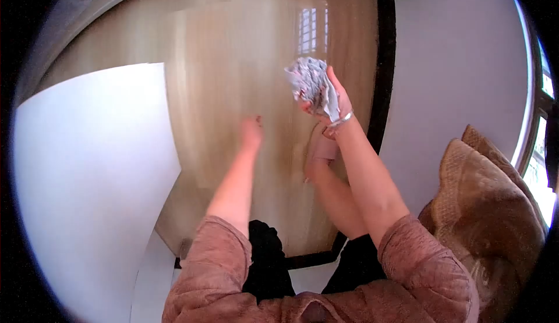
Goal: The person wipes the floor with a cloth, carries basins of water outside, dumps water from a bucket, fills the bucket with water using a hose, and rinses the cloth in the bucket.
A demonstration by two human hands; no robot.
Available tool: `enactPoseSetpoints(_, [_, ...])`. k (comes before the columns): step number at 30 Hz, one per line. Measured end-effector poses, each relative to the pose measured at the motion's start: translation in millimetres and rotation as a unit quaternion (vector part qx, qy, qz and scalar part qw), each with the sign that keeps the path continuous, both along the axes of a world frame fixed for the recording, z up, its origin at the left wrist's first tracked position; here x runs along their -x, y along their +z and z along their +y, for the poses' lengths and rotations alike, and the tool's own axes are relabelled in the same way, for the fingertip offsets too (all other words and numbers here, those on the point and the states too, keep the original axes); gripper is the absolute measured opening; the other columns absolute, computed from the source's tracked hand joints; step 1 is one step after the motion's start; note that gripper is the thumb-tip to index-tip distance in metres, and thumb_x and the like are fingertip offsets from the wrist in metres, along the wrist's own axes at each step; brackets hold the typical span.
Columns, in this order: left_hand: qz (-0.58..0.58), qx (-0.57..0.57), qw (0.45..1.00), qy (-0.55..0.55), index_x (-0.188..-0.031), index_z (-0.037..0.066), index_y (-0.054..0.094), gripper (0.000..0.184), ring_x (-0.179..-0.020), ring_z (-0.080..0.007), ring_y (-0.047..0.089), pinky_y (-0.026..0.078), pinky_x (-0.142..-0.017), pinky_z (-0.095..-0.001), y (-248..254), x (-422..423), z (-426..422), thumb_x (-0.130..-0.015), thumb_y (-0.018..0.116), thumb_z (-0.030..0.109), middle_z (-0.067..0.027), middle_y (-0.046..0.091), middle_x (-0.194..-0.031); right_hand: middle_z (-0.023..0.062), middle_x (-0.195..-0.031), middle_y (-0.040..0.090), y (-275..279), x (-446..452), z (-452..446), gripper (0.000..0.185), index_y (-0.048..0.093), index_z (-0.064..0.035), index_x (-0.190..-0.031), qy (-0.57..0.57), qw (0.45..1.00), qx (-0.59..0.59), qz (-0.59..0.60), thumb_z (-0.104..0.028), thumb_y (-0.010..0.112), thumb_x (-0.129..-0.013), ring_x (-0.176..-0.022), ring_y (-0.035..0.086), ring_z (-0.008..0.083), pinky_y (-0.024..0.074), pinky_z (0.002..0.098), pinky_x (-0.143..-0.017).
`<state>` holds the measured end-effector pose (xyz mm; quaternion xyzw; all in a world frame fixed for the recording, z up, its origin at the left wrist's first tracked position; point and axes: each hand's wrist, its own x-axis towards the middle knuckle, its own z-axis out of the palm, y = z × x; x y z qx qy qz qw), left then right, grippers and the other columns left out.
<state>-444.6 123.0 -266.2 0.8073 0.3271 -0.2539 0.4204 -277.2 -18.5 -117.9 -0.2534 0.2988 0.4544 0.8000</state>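
My right hand [342, 94] is raised out in front, fingers closed around a crumpled, pale grey cloth [314, 81] with small pinkish marks. Part of the cloth hangs down past the palm toward a bracelet [341, 120] on the wrist. Lower and to the left, my left hand [251, 132] hovers over the floor, smeared by motion, so its fingers are not clear. Nothing visible touches it.
Wood-look floor [233, 61] lies below, bordered by a dark strip [384, 55] along the grey wall [454, 61]. A large white panel [99, 160] stands at left. A brown blanket [483, 212] is at right, near a window. A foot in a pink slipper [324, 148] shows below my right wrist.
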Motion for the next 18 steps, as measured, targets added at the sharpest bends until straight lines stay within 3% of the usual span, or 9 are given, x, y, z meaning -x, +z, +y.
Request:
enactPoseSetpoints(1, [-0.103,0.002,0.994,0.021,-0.085,0.004,0.058,0.017,-0.083,-0.0312,0.052,0.041,-0.074,-0.038,1,21,-15,-0.075,0.046,0.011,-0.0172,0.056,-0.084,0.0057,-0.099,0.055,9,3,6,0.045,0.047,-0.0121,-0.107,0.009,1.0,-0.001,0.004,-0.046,0.036,-0.081,-0.077,0.053,0.0185,0.0412,0.0287,-0.049])
enactPoseSetpoints(2, [-0.117,0.051,0.991,0.05,-0.084,0.004,0.058,0.017,-0.084,-0.031,0.052,0.041,-0.073,-0.0382,29,33,-24,-0.074,0.047,0.011,-0.0175,0.056,-0.084,0.0059,-0.098,0.055,24,12,7,0.045,0.047,-0.0119,-0.107,0.015,1.0,-0.009,0.003,-0.047,0.036,-0.081,-0.077,0.054,0.0186,0.0421,0.0289,-0.049])
enactPoseSetpoints(3, [-0.044,0.048,0.998,0.008,-0.084,0.003,0.058,0.017,-0.082,-0.0318,0.052,0.042,-0.072,-0.038,64,39,-31,-0.074,0.047,0.011,-0.0181,0.056,-0.084,0.0062,-0.098,0.055,38,23,5,0.045,0.047,-0.0118,-0.107,0.028,1.0,0.005,-0.004,-0.047,0.035,-0.081,-0.076,0.054,0.0185,0.0421,0.0289,-0.048])
enactPoseSetpoints(7, [-0.003,0.126,0.992,-0.023,-0.073,0.003,0.055,0.009,-0.074,-0.0336,0.051,0.04,-0.064,-0.0409,170,66,-24,-0.07,0.049,0.009,-0.0165,0.054,-0.076,0.0073,-0.097,0.056,110,57,4,0.048,0.043,-0.0058,-0.111,0.084,0.996,-0.024,-0.036,-0.044,0.033,-0.083,-0.078,0.056,0.0174,0.0467,0.0274,-0.055])
enactPoseSetpoints(10, [-0.084,0.035,0.994,-0.059,-0.072,0.003,0.056,0.01,-0.075,-0.0316,0.051,0.041,-0.066,-0.0396,241,72,4,-0.071,0.048,0.01,-0.0144,0.055,-0.076,0.0082,-0.098,0.054,175,68,3,0.049,0.043,-0.0041,-0.11,0.11,0.994,0.025,-0.011,-0.043,0.032,-0.084,-0.081,0.054,0.0197,0.0452,0.0318,-0.063])
enactPoseSetpoints(14, [-0.081,0.065,0.99,-0.098,-0.084,0.008,0.059,0.015,-0.08,-0.0267,0.052,0.042,-0.069,-0.0345,309,83,38,-0.076,0.048,0.016,-0.0112,0.056,-0.085,0.0112,-0.108,0.048,261,77,-34,0.042,0.041,-0.0028,-0.111,0.092,0.991,0.095,-0.012,-0.036,0.032,-0.086,-0.096,0.048,0.0253,0.0414,0.0388,-0.077])
enactPoseSetpoints(15, [-0.094,0.088,0.987,-0.096,-0.085,0.009,0.059,0.016,-0.08,-0.0263,0.052,0.042,-0.07,-0.034,320,85,49,-0.077,0.048,0.016,-0.0103,0.056,-0.085,0.0096,-0.106,0.05,274,83,-41,0.044,0.044,-0.0081,-0.111,0.112,0.987,0.107,-0.047,-0.041,0.03,-0.085,-0.095,0.05,0.0263,0.0475,0.0406,-0.062])
enactPoseSetpoints(17, [-0.107,0.078,0.985,-0.108,-0.09,0.01,0.058,0.019,-0.081,-0.0262,0.053,0.042,-0.071,-0.0333,363,83,60,-0.078,0.047,0.017,-0.0093,0.057,-0.087,0.0093,-0.101,0.054,318,86,-50,0.043,0.047,-0.0097,-0.107,0.08,0.992,0.093,0.0,-0.042,0.032,-0.084,-0.088,0.053,0.0251,0.0484,0.0377,-0.06])
enactPoseSetpoints(18, [-0.087,0.103,0.987,-0.081,-0.092,0.01,0.058,0.02,-0.082,-0.0256,0.053,0.041,-0.072,-0.0331,388,79,61,-0.078,0.046,0.017,-0.0088,0.058,-0.088,0.0101,-0.102,0.053,326,87,-65,0.047,0.046,-0.0062,-0.109,0.072,0.996,0.046,-0.037,-0.043,0.031,-0.084,-0.09,0.052,0.0255,0.0467,0.0407,-0.066])
